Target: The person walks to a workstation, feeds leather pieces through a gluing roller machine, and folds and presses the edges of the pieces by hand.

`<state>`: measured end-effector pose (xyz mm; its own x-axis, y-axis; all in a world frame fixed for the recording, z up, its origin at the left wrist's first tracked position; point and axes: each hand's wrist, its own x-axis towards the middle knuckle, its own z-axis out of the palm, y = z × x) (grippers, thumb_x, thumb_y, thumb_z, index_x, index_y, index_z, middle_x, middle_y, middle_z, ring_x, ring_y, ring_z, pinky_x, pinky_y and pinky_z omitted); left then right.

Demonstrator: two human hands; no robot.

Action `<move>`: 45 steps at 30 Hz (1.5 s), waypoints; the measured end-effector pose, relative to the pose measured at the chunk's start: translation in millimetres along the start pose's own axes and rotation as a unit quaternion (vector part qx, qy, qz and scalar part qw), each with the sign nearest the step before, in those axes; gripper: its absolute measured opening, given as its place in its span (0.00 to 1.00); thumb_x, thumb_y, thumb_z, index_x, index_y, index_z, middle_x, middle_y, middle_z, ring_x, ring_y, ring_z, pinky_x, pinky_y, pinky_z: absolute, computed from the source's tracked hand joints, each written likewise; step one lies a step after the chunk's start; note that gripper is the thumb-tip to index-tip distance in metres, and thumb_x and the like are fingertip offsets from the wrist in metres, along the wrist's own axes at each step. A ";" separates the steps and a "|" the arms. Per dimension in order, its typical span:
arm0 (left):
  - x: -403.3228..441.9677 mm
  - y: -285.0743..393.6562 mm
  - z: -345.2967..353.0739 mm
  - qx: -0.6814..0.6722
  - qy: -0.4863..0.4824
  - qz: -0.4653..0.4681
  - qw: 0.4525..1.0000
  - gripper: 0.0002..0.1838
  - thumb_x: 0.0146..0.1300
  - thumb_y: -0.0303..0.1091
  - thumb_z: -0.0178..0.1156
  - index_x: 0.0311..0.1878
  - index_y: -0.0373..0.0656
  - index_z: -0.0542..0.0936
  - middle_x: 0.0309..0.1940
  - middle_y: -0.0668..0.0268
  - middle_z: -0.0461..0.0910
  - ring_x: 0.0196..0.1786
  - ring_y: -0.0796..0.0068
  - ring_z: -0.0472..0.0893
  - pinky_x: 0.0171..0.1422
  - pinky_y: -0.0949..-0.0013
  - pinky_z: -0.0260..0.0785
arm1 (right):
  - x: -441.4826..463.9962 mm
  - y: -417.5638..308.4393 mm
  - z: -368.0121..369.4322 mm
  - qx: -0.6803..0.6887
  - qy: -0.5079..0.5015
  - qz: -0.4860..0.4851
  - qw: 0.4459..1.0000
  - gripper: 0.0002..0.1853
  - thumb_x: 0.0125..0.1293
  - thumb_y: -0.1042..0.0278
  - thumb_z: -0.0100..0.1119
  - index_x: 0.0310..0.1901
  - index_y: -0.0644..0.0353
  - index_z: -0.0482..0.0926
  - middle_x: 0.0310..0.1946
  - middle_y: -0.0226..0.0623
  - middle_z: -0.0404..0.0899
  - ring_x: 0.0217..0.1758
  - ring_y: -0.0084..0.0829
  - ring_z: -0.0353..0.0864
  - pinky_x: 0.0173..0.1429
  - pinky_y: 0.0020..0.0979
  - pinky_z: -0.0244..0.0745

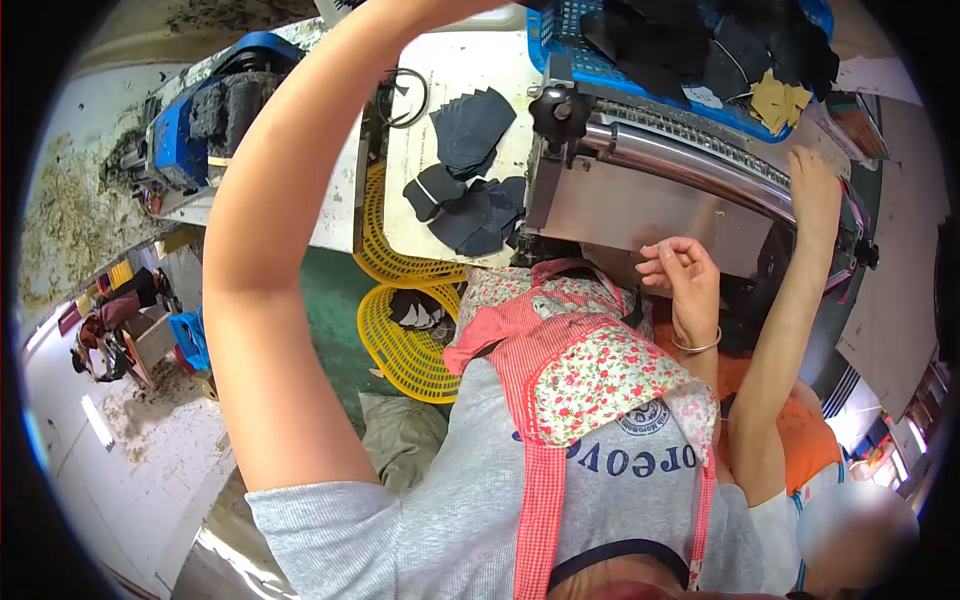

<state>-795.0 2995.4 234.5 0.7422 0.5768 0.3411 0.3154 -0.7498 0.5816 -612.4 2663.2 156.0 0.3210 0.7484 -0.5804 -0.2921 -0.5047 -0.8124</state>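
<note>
My right hand, with a bracelet at the wrist, hovers in front of the metal plate of a roller machine. Its fingers are loosely curled and a little apart, with nothing visible in them. My left arm reaches up past the top edge, so its hand is out of view. The machine has a shiny roller and a black knob. On the white table left of it lie a fanned stack of dark pieces, a small banded bundle and more loose dark pieces.
A blue basket behind the machine holds black pieces and tan pieces. A co-worker's hand is over the machine's right end. Yellow baskets stand below the table. A blue machine is at the left.
</note>
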 end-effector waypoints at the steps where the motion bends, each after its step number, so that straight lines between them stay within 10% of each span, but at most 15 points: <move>1: -17.7 -1.6 -10.1 -0.005 0.027 -0.052 0.998 0.20 0.45 0.21 0.62 0.44 0.41 0.72 0.34 0.55 0.78 0.37 0.61 0.79 0.41 0.64 0.71 | -2.5 2.6 2.6 -0.006 -0.015 0.003 1.000 0.07 0.66 0.72 0.52 0.41 0.67 0.71 0.35 0.43 0.79 0.33 0.27 0.81 0.35 0.23 0.78; 3: -56.2 -29.9 -5.4 0.196 0.112 0.031 0.974 0.28 0.47 0.24 0.64 0.56 0.43 0.70 0.43 0.51 0.78 0.47 0.63 0.78 0.53 0.63 0.69 | -9.1 10.0 12.2 -0.032 -0.043 -0.008 0.999 0.06 0.66 0.74 0.52 0.41 0.67 0.71 0.36 0.43 0.80 0.33 0.25 0.81 0.36 0.22 0.77; 6: -130.4 -77.9 64.5 0.299 0.020 -0.013 0.954 0.17 0.51 0.22 0.53 0.46 0.43 0.74 0.35 0.60 0.78 0.40 0.56 0.78 0.44 0.60 0.71 | -18.9 33.1 31.2 -0.093 -0.101 -0.022 0.990 0.05 0.66 0.75 0.52 0.41 0.67 0.72 0.35 0.42 0.80 0.34 0.23 0.81 0.36 0.21 0.76; 9: -198.6 -95.4 134.6 0.234 -0.054 -0.092 0.966 0.14 0.51 0.22 0.53 0.43 0.43 0.73 0.34 0.58 0.77 0.41 0.56 0.77 0.45 0.60 0.70 | -15.7 69.9 31.0 -0.193 -0.168 -0.027 0.966 0.04 0.65 0.76 0.53 0.39 0.67 0.74 0.33 0.38 0.80 0.34 0.22 0.81 0.37 0.19 0.76; 18: -232.4 6.1 77.7 0.130 0.134 -0.189 0.964 0.12 0.48 0.25 0.60 0.39 0.40 0.76 0.30 0.56 0.74 0.37 0.55 0.76 0.41 0.60 0.68 | -26.0 95.1 8.2 -0.197 -0.090 0.003 0.976 0.05 0.65 0.74 0.53 0.38 0.67 0.73 0.33 0.37 0.80 0.33 0.21 0.81 0.36 0.19 0.76; 25: -328.1 100.8 82.9 0.134 -0.014 -0.431 0.892 0.14 0.49 0.23 0.58 0.40 0.34 0.68 0.32 0.47 0.72 0.34 0.45 0.75 0.38 0.50 0.67 | -23.5 105.0 -7.1 -0.204 -0.066 0.053 0.975 0.06 0.64 0.72 0.55 0.37 0.67 0.74 0.29 0.36 0.80 0.32 0.19 0.81 0.33 0.19 0.75; 31: -349.2 55.9 144.8 0.044 -0.025 -0.585 0.809 0.24 0.48 0.26 0.59 0.46 0.28 0.61 0.37 0.35 0.73 0.42 0.38 0.75 0.46 0.50 0.69 | 8.3 112.6 12.4 -0.501 -0.100 -0.127 0.850 0.09 0.60 0.68 0.55 0.34 0.67 0.75 0.22 0.46 0.80 0.29 0.40 0.82 0.36 0.33 0.76; 35: -313.5 20.3 206.9 -0.072 0.125 -0.586 0.798 0.34 0.51 0.37 0.65 0.52 0.27 0.58 0.40 0.34 0.73 0.46 0.37 0.74 0.53 0.53 0.66 | 50.9 143.6 50.4 -0.549 -0.177 -0.181 0.797 0.08 0.57 0.67 0.57 0.35 0.61 0.79 0.38 0.45 0.78 0.43 0.45 0.77 0.46 0.39 0.73; 41: -339.7 58.1 217.0 -0.035 0.138 -0.477 0.868 0.14 0.54 0.34 0.62 0.37 0.36 0.71 0.32 0.52 0.71 0.36 0.55 0.74 0.41 0.59 0.66 | 84.1 157.9 73.7 -0.698 -0.239 -0.264 0.621 0.14 0.56 0.63 0.58 0.42 0.58 0.79 0.51 0.47 0.70 0.54 0.46 0.71 0.54 0.42 0.70; 45: -375.2 83.6 233.8 -0.162 0.073 -0.510 0.842 0.10 0.54 0.30 0.61 0.34 0.35 0.72 0.32 0.55 0.72 0.37 0.60 0.75 0.41 0.63 0.67 | 101.2 171.6 74.4 -0.595 -0.265 -0.194 0.733 0.16 0.57 0.57 0.55 0.44 0.56 0.79 0.54 0.48 0.68 0.59 0.48 0.66 0.61 0.43 0.64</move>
<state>-908.9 2640.5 -17.4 0.0948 0.9181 -0.3847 0.5497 0.2739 0.7892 -697.0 2684.3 -38.0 -0.3159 0.8376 -0.4457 0.8235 0.0086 -0.5673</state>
